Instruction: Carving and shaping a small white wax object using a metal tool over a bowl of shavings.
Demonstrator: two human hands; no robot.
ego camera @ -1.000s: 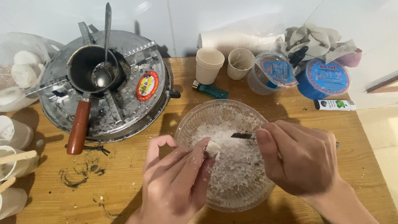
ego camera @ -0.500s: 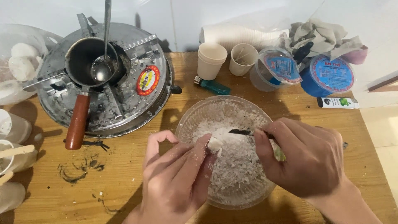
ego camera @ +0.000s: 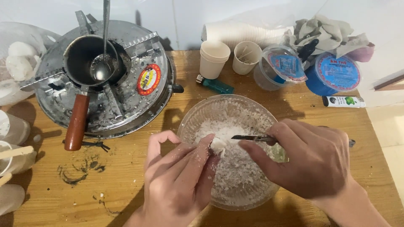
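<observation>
Left hand (ego camera: 179,180) pinches white lump (ego camera: 219,144), right hand (ego camera: 313,162) grips small blade (ego camera: 252,138), maybe a knife, over glass bowl (ego camera: 198,120) near surface's front edge.

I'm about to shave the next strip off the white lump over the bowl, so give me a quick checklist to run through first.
1. White lump pinched in left hand: ok.
2. Small knife gripped in right hand, tip at the lump: ok.
3. Lump over the clear bowl, so shavings fall inside: ok.
4. Left fingertips clear of the blade: not ok, they sit right beside it.
5. Bowl steady on the wooden table: cannot tell.
</observation>
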